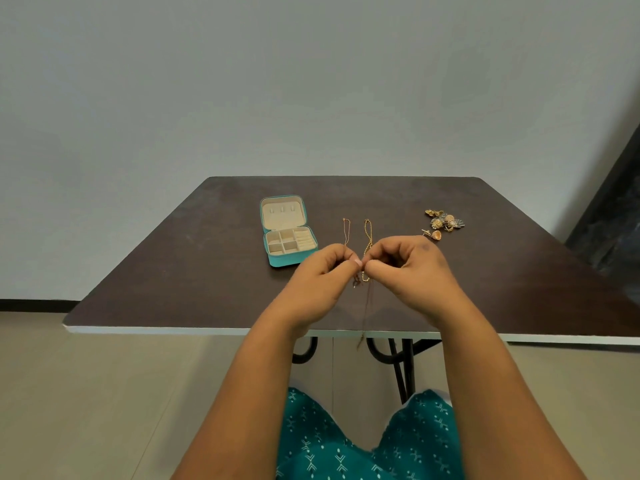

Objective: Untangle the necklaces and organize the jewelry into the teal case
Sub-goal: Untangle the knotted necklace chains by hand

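Observation:
The teal case (pixel 290 259) lies open on the dark table, cream lining and small compartments showing. Two thin chains lie stretched out just right of it: a reddish necklace (pixel 346 231) and a gold beaded necklace (pixel 367 233). My left hand (pixel 323 275) and my right hand (pixel 407 268) meet fingertip to fingertip above the table's middle, both pinching a tangled chain (pixel 362 276). A thin strand of it hangs down past the table's front edge (pixel 362 337). The knot itself is mostly hidden by my fingers.
A heap of gold and grey earrings (pixel 445 220) sits at the right rear of the table (pixel 173 271), with one orange earring (pixel 434 234) slightly nearer. The table's white front edge runs below my wrists. A dark panel (pixel 609 230) leans at the far right.

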